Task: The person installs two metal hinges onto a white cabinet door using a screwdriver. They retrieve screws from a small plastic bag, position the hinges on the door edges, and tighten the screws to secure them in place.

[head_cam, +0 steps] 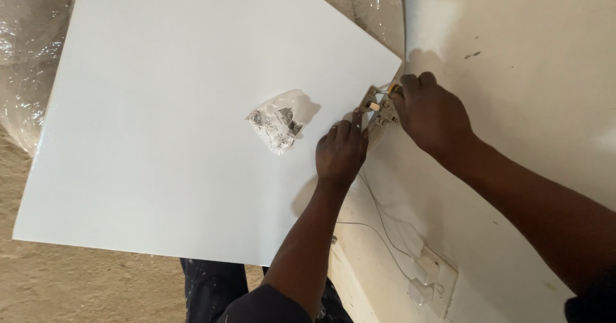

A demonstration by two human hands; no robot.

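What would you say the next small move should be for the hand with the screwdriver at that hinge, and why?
Probably keep the left hand pressing the metal hinge flat on the white panel while the right hand drives the yellow-handled screwdriver at it. The hinge sits at the panel's edge, both hands are already on it, and the bag of fittings lies untouched nearby.

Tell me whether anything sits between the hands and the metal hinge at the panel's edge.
Nothing visible does. The left hand rests against the hinge on the white panel, and the right hand works at it with a yellow-tipped tool. The bag of hardware lies apart on the panel.
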